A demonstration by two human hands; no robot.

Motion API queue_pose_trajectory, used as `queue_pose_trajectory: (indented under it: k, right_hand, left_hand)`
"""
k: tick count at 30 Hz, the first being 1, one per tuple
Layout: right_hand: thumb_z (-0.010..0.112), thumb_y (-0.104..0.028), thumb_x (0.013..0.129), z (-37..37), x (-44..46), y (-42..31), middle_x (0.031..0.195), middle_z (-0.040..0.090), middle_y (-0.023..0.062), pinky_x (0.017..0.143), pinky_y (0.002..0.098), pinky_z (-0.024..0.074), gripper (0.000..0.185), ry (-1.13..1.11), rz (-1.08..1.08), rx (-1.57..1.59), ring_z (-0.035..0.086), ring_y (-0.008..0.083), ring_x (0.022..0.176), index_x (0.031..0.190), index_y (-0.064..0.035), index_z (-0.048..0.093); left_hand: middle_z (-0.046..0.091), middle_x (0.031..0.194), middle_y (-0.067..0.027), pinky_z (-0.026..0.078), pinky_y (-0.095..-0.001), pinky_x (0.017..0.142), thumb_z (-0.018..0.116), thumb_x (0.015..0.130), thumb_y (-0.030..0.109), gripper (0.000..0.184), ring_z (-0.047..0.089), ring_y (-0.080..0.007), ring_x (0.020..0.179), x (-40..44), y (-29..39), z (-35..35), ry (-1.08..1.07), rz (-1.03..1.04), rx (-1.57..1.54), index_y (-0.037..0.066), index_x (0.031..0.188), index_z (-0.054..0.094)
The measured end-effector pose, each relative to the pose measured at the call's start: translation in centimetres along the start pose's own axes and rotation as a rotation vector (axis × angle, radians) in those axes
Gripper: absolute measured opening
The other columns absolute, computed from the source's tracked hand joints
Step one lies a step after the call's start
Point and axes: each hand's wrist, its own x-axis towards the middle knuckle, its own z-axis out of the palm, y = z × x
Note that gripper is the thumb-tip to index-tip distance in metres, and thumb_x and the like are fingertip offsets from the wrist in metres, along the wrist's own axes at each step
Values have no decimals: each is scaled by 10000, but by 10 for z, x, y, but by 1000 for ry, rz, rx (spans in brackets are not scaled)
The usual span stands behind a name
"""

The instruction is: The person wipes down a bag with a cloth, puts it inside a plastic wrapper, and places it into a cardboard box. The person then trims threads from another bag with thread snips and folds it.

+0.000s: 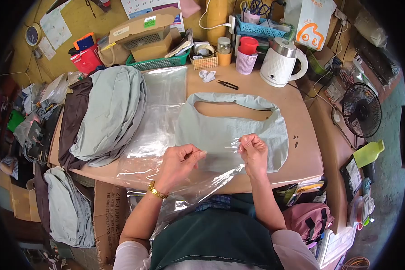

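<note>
- Bag [231, 128] is pale grey-green cloth, with long opening, lying flat on the bench [303, 150].
- Plastic [207, 186] is clear, shiny, over bench edge.
- Right hand [254, 155] pinches plastic.
- Left hand [180, 163] is pinched together; on what, I cannot tell.

Dark-green apron [213, 238], gold wristwatch [158, 191], perhaps

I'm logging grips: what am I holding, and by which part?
Some clear plastic, seemingly pinched near its edge by your left hand and right hand; which edge is unclear.
</note>
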Motion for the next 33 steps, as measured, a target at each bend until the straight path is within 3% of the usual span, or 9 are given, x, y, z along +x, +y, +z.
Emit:
queue_pose_trajectory:
  k: [10,12,14,15,18,20,24,29,33]
  right_hand:
    - [697,-200,865,29,-15,6,498,397,21,448,305,339,389,-12,-515,-958,381,100,458,593,-41,469]
    - [727,-213,823,54,-23,17,525,485,107,427,354,367,359,-239,-961,-924,447,272,425,610,-55,484]
    - [721,-210,829,62,-24,13,544,494,108,430,352,375,339,-270,-999,-951,466,286,441,620,-62,498]
    - [714,-207,835,63,-22,11,562,504,108,432,350,383,321,-297,-1040,-979,486,300,456,629,-68,512]
    - [682,-201,880,22,8,23,553,525,51,445,304,379,303,-100,-677,-1037,509,199,456,661,-64,524]
    - [647,-195,924,11,14,19,558,534,-10,442,260,358,312,-102,-143,-471,498,97,474,676,-54,521]
    - [630,-206,947,35,3,10,544,463,-43,426,241,309,383,22,-168,-221,376,37,474,624,-71,473]
    - [673,-106,899,36,-15,9,584,486,-31,479,223,350,261,-153,-519,-864,436,32,533,709,-50,504]
    - [683,-67,879,32,-5,6,583,550,-22,488,223,364,175,-166,-270,-505,443,62,533,772,-25,551]
  left_hand:
    - [618,755,-211,443,-433,579,591,915,180,177,580,-389,661,6,-4,20,198,263,451,21,836,581]
    - [605,714,-148,432,-368,596,551,965,239,246,584,-263,638,10,-24,40,163,204,396,23,849,546]
    - [512,659,11,395,-283,567,524,997,274,320,451,-92,597,14,-48,57,-105,-36,-609,29,791,506]
    - [429,705,75,351,-225,566,498,1014,306,358,350,-32,661,6,-34,55,-71,-163,-493,43,772,477]
    - [457,715,75,365,-223,587,520,1006,285,337,376,-40,653,-9,-27,34,-136,-126,-359,29,786,531]
    - [481,716,73,376,-219,606,524,1003,274,325,399,-43,646,-6,-23,38,-109,-120,-393,22,804,571]
    - [558,716,60,410,-211,637,543,992,254,279,485,-66,627,3,-36,34,66,133,-277,14,917,663]
    - [543,686,51,353,-182,517,523,1000,324,309,427,-25,570,8,-39,44,-18,-301,-897,105,797,600]
    - [544,688,48,356,-172,521,539,994,313,283,443,-14,580,9,-41,44,72,-241,-767,91,838,622]
